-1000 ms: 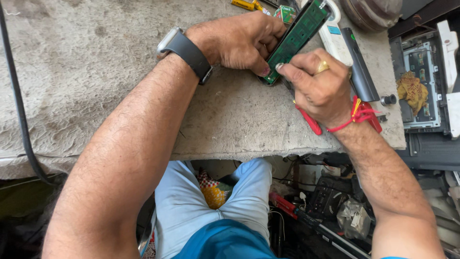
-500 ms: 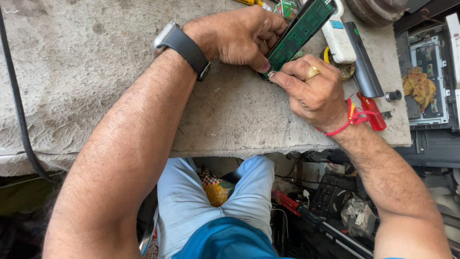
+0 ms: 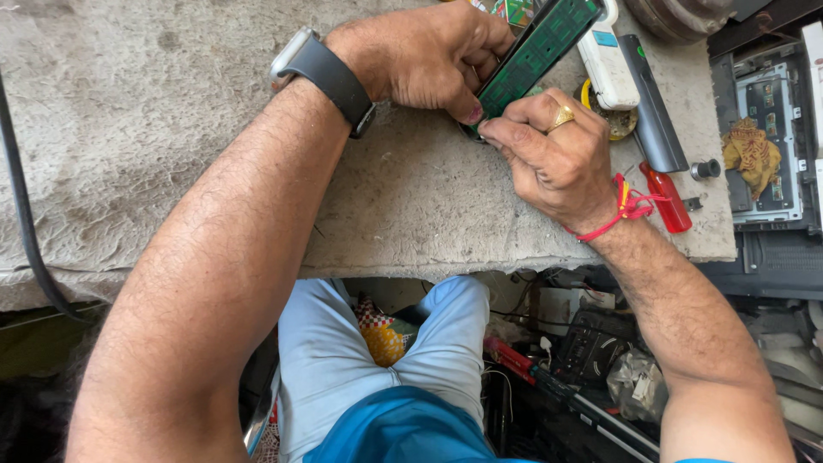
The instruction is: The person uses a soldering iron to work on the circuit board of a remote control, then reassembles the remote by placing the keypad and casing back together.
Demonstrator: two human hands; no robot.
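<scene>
A long narrow green circuit board (image 3: 536, 53) lies slanted on the grey cloth-covered worktop (image 3: 171, 129). My left hand (image 3: 429, 56), with a dark watch on its wrist, grips the board's near end from the left. My right hand (image 3: 553, 154), wearing a gold ring and a red thread at the wrist, pinches the same near end from below. A red-handled screwdriver (image 3: 667, 199) lies on the worktop just right of my right wrist.
A white remote casing (image 3: 605, 64) and a dark remote cover (image 3: 653, 116) lie right of the board. A small black knob (image 3: 705, 169) sits nearby. A tray with a circuit board (image 3: 767, 146) stands at right. A black cable (image 3: 21, 214) runs down the left. Tools and clutter lie below the worktop (image 3: 591, 360).
My right hand has moved up and left from the screwdriver to the board's near end. The red-handled screwdriver now lies uncovered on the worktop. My left hand stays on the board.
</scene>
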